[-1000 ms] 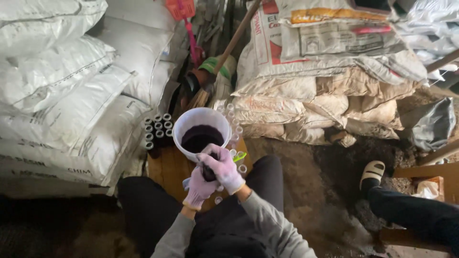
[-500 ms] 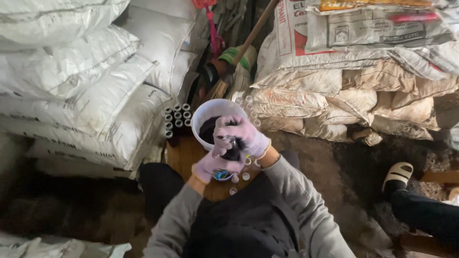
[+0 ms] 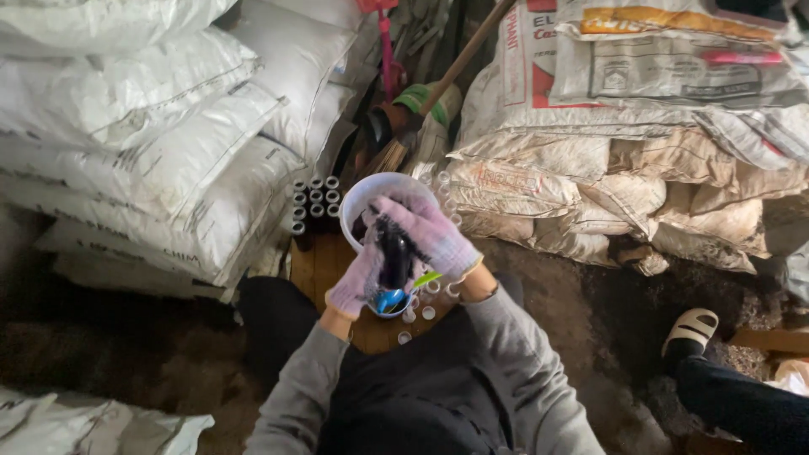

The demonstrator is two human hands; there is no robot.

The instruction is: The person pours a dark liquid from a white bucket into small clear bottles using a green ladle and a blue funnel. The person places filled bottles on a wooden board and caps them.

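Around the white bucket [image 3: 371, 195] I read everything else. Left of it, white sacks [image 3: 160, 143] are stacked high; right of it lies a heap of tan and printed sacks [image 3: 624, 160]. Behind the bucket a broom [image 3: 438, 84] leans between the two piles. Under the bucket sits a wooden board [image 3: 324, 265], resting across my dark-clothed lap. Well right of the bucket, someone else's foot in a pale sandal [image 3: 691, 330] stands on the dirt floor. Just left of the bucket's rim, a block of small dark bottles [image 3: 310, 206] stands upright in rows. Over the near side of the bucket, my gloved right hand [image 3: 430, 236] is wrapped around a dark bottle [image 3: 393, 253], held upright. My gloved left hand [image 3: 358, 282] is curled beside it at the bottle's lower end; exactly what it grips I cannot tell. A blue funnel-like piece [image 3: 389, 301] shows just below the bottle. Small white caps [image 3: 421, 307] lie scattered on the board, on the near side of the bucket.
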